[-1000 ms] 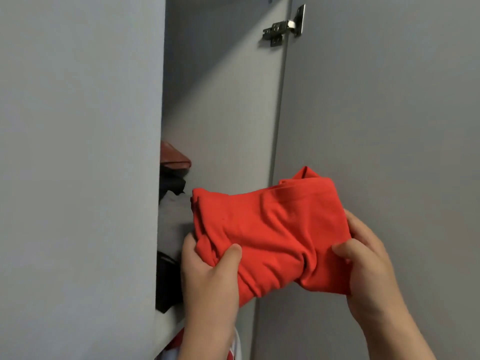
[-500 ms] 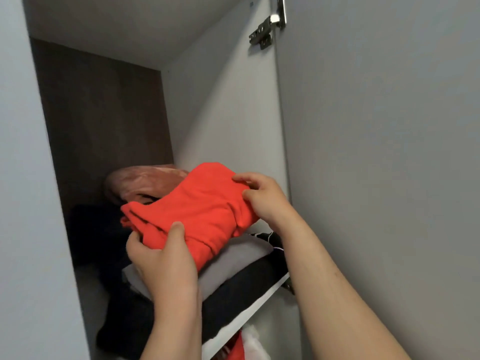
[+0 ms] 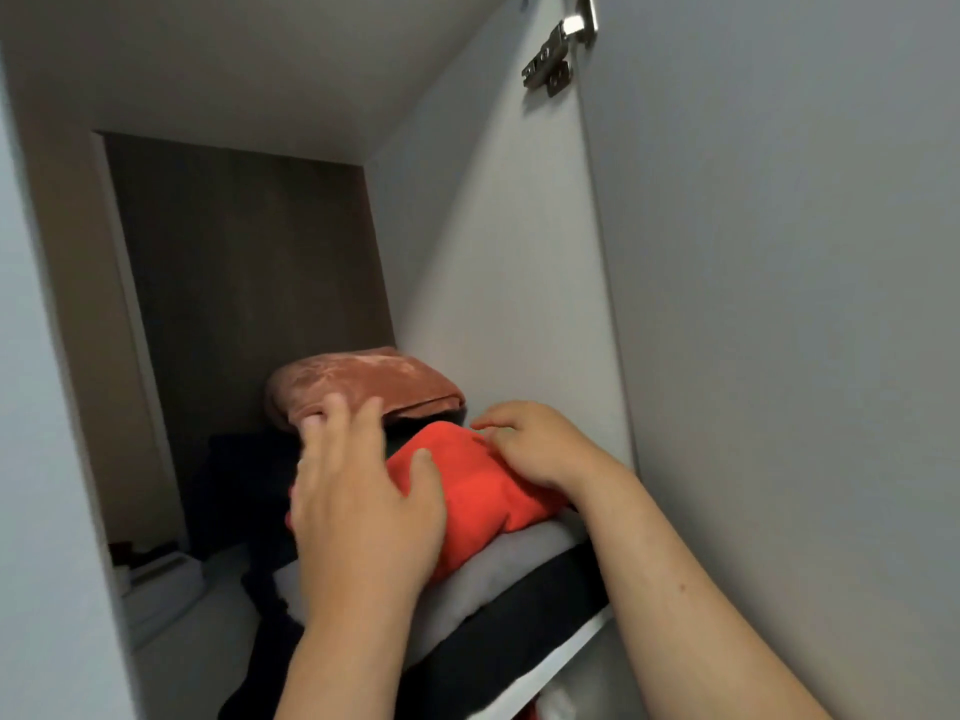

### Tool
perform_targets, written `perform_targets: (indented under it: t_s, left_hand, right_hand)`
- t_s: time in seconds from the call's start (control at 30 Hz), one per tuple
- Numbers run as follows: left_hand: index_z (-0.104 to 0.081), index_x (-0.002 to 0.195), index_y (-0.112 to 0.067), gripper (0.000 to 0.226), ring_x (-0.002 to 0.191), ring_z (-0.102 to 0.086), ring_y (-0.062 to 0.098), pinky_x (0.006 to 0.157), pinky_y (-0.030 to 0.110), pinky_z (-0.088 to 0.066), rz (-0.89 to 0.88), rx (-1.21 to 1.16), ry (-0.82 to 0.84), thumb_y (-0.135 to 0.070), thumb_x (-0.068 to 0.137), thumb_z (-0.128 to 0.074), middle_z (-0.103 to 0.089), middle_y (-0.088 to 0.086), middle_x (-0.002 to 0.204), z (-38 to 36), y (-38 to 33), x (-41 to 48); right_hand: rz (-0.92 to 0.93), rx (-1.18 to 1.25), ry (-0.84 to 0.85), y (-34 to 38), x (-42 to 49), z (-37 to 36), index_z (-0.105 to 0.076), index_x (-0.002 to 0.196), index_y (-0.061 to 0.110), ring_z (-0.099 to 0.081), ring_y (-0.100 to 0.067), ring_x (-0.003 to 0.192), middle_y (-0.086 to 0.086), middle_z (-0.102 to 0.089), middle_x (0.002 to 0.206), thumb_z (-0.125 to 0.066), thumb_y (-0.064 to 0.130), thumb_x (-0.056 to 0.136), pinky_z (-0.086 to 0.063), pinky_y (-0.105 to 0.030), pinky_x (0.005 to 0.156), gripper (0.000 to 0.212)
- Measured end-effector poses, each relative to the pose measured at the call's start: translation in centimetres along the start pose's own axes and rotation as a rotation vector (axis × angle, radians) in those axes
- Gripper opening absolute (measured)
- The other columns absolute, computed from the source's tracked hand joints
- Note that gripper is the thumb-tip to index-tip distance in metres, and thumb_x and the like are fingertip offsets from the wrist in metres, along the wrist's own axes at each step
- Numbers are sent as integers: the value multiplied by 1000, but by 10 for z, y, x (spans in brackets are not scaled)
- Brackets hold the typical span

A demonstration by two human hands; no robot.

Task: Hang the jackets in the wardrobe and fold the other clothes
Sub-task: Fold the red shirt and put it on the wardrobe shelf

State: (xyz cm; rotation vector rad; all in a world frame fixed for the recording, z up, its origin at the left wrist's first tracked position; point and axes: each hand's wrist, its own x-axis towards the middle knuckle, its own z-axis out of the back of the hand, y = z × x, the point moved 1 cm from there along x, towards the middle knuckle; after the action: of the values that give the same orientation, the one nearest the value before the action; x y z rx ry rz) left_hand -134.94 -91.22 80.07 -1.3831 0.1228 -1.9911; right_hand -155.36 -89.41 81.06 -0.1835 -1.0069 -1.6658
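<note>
Nearest, the white shelf edge (image 3: 563, 662) is carrying a stack: a black folded layer (image 3: 540, 600) at the bottom, a grey folded garment (image 3: 514, 558) on it, & the red folded garment (image 3: 483, 496) sitting on top, i.e. inside the wardrobe, close to its right side wall (image 3: 493, 252). Both hands are lying on it, prob. to settle it flat so it isn't sliding off the soft pile. The left hand (image 3: 358, 496) is covering its left end w/ fingers straight & spread, thumb touching the red cloth, fingertips reaching toward the brown velvety bundle (image 3: 363, 381) behind; it's gripping nothing. The right hand (image 3: 535, 444) is resting on the cloth's top right, fingers lightly bent & close together, pressing rather than pinching as far as I can tell. Further back the brown bundle is sitting on dark clothes, before the dark back panel (image 3: 249, 304). The open door (image 3: 779, 356) w/ its hinge (image 3: 553, 65) is standing to the right.
</note>
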Motion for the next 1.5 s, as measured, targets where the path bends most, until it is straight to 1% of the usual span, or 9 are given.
perform_targets:
  t_s: [0.17, 0.5, 0.7, 1.03, 1.13, 1.23, 1.37, 1.43, 1.5]
  left_hand:
    - [-19, 156, -34, 71, 152, -3, 27, 122, 51, -7, 223, 293, 520, -66, 94, -24, -8, 3, 166, -25, 16, 4]
    - [-26, 155, -24, 75, 151, -5, 33, 121, 46, -16, 333, 290, 678, -63, 91, -29, -15, 12, 164, -31, 35, -8]
    - [-34, 151, -28, 73, 151, -9, 24, 120, 46, -19, 228, 253, 459, -68, 89, -31, -22, 4, 162, -28, 32, -24]
    - [2, 157, -28, 97, 153, 5, 26, 122, 40, -9, 30, 153, 380, -65, 85, -52, 9, 6, 166, -8, 38, -83]
    - [-38, 150, -9, 109, 143, -30, 46, 111, 56, -33, -32, -11, 398, -43, 60, -89, -25, 26, 157, 3, 34, -101]
    - [-69, 118, 2, 83, 117, -52, 56, 98, 52, -46, -294, -105, 321, -37, 47, -86, -54, 35, 132, 16, 39, -120]
    - [-69, 122, -16, 60, 141, -28, 18, 115, 33, -26, -324, -483, 410, -34, 65, -68, -44, -1, 147, 35, 58, -133]
    - [-59, 132, -33, 53, 136, -17, -20, 109, 6, -13, -286, -645, 525, -41, 80, -64, -29, -33, 144, 51, 63, -145]
    - [-50, 137, -42, 52, 121, -11, -36, 101, -5, -8, -357, -662, 667, -40, 88, -65, -26, -43, 139, 62, 67, -162]
  right_hand:
    - [9, -135, 356, 16, 13, -30, -45, 148, 31, -25, -18, 149, -1, -28, 162, -45, 26, 103, -13, -27, 119, 45]
    - [-125, -87, 596, 1, 2, -59, -52, 140, 36, -49, -22, 129, -2, -52, 145, -40, 38, 97, -32, -43, 114, 45]
    - [-82, -112, 338, -4, -10, -47, -45, 146, 40, -32, -14, 145, 7, -37, 158, -46, 47, 98, -23, -34, 120, 48]
    - [-54, -237, -17, 1, -118, -18, -50, 144, 26, -38, -9, 140, 10, -47, 149, -48, 40, 100, -28, -24, 115, 46]
    - [-101, -279, -17, 7, -165, -15, -48, 143, 34, -40, -5, 137, 19, -45, 145, -54, 36, 96, -31, -14, 108, 48]
    - [-226, -348, -30, 23, -216, -12, -41, 148, 38, -30, 1, 143, 19, -36, 153, -54, 42, 94, -22, -12, 113, 56]
    - [-341, -475, -48, 50, -272, -6, -42, 147, 35, -33, -1, 141, 17, -40, 152, -57, 40, 92, -6, 5, 100, 57]
    - [-394, -537, -61, 70, -302, -6, -41, 149, 34, -32, -3, 142, 14, -38, 155, -56, 42, 94, -4, 4, 100, 57]
    - [-455, -570, -68, 90, -329, -7, -39, 150, 33, -29, -4, 145, 11, -35, 158, -55, 42, 95, -8, -3, 105, 58]
